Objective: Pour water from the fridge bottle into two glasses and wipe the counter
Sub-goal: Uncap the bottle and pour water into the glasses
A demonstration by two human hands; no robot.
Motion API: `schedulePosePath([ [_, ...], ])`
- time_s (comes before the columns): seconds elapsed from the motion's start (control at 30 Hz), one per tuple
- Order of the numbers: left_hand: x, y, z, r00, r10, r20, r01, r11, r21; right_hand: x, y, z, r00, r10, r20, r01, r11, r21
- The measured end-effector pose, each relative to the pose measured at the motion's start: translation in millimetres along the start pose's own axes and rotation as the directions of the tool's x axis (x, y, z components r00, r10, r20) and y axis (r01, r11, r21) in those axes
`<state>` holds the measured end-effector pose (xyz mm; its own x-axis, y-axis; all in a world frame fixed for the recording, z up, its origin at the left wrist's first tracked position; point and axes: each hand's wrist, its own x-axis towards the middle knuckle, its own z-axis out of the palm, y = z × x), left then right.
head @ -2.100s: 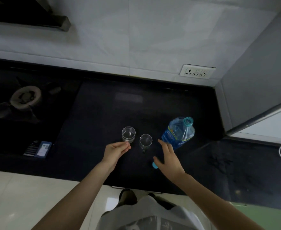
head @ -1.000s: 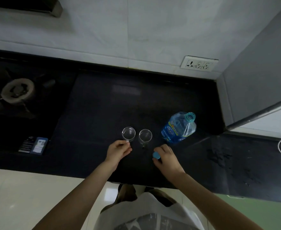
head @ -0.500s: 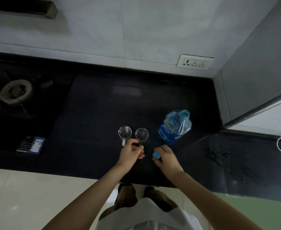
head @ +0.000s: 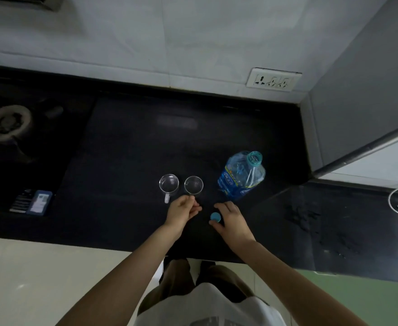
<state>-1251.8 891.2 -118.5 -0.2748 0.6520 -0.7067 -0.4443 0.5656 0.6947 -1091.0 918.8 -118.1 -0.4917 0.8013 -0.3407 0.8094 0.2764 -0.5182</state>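
1. Black stone counter (head: 132,142) is being used as the work surface; the open bottle (head: 241,176) is standing upright on it, its neck uncapped, to the right of two glasses.
2. Two glasses are being kept side by side, nearly touching: the left glass (head: 169,184), with a handle pointing toward the person, and the right glass (head: 193,185). Both appear clear; whether water is in them cannot be told.
3. The blue cap (head: 215,217) is being pinched between the thumb and a fingertip of the right hand (head: 232,220), low against the counter.
4. The left hand (head: 183,211) is being held just in front of the right glass, fingers curled with the fingertips near its base; whether the glass handle is being gripped cannot be told.
5. Key relation: the bottle is lying just beyond and to the right of the right hand, its long axis vertical, mouth up. The right hand is the nearer one by far, so recapping is judged the likely next move.
6. Against the frame half a second back, little is being changed: both hands are being kept in nearly the same places, with the cap held the same way.
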Motion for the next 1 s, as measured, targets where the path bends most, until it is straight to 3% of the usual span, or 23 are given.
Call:
schedulePosePath([
  [0.13,-5,5,2,0.998,0.057,0.04,-0.058,0.998,0.037,-14,6,-6,0.995,0.019,-0.094,-0.01,0.995,0.101],
  [0.23,-11,16,6,0.993,0.096,0.071,-0.1,0.993,0.063,-28,12,-12,0.969,0.05,-0.24,-0.008,0.985,0.173],
  [0.43,-28,39,11,0.976,0.175,0.132,-0.194,0.97,0.149,-40,10,-37,0.803,0.27,-0.531,-0.049,0.919,0.392],
  [0.57,-41,51,12,0.963,0.214,0.165,-0.245,0.948,0.204,-20,-1,-61,0.785,0.356,-0.507,-0.014,0.829,0.559],
  [0.73,-53,61,12,0.954,0.232,0.188,-0.276,0.926,0.258,7,-7,-66,0.832,0.292,-0.472,0.052,0.805,0.591],
  [1.0,-66,72,0,0.95,0.252,0.184,-0.294,0.918,0.264,22,-6,-69,0.822,0.271,-0.501,0.086,0.81,0.58],
])
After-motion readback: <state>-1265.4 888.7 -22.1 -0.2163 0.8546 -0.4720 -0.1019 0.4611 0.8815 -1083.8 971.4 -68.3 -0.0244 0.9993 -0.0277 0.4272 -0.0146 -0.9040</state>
